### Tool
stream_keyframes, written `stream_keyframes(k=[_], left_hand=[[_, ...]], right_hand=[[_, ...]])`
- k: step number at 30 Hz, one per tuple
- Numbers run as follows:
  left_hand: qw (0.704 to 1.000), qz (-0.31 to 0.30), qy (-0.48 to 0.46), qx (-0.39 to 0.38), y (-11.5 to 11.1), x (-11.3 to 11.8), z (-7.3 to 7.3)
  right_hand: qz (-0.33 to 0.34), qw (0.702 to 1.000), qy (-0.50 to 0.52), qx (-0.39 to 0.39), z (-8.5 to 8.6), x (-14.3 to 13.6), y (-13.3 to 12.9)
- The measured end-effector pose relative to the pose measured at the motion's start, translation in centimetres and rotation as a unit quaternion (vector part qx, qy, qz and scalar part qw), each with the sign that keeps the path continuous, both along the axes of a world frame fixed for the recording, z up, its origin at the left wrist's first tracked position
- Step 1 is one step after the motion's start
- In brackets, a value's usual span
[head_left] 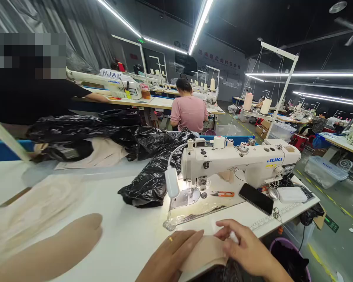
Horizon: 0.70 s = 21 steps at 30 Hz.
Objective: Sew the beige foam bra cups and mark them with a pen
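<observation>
My left hand (176, 252), with a ring on one finger, lies with its fingers stretched flat over the edge of a beige fabric piece (206, 252) at the table's front edge. On the other side of that piece, my right hand (247, 248) has its fingers curled around a small white object (233, 237), whose kind I cannot make out. Black plastic (217, 274) shows below the fabric. Just beyond my hands stands a white sewing machine (238, 160), its lamp lit. Orange thread snips (222, 194) rest on its bed.
A phone (255, 199) and a white box (292, 194) lie to the right. Black plastic bags (148, 184) cover the table left of the machine. Pale fabric (47, 207) and a smooth tan piece (50, 248) lie farther left. Two people sit beyond; a purple bin (291, 243) stands below right.
</observation>
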<state>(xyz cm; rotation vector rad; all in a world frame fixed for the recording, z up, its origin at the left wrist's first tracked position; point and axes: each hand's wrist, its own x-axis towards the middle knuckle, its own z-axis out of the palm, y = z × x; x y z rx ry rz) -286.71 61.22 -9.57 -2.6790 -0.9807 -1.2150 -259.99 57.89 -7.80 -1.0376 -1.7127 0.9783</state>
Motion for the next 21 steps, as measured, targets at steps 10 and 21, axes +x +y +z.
stream_keyframes(k=[10, 21], left_hand=[[0.645, -0.089, -0.537, -0.535, -3.2, 1.9, 2.1], [0.523, -0.168, -0.628, -0.552, -4.8, 1.6, 2.7]], right_hand=[[-0.054, 0.96, 0.264, -0.079, -1.5, -7.0, 0.6], [-0.102, 0.981, 0.157, -0.056, -2.2, -9.2, -0.9]])
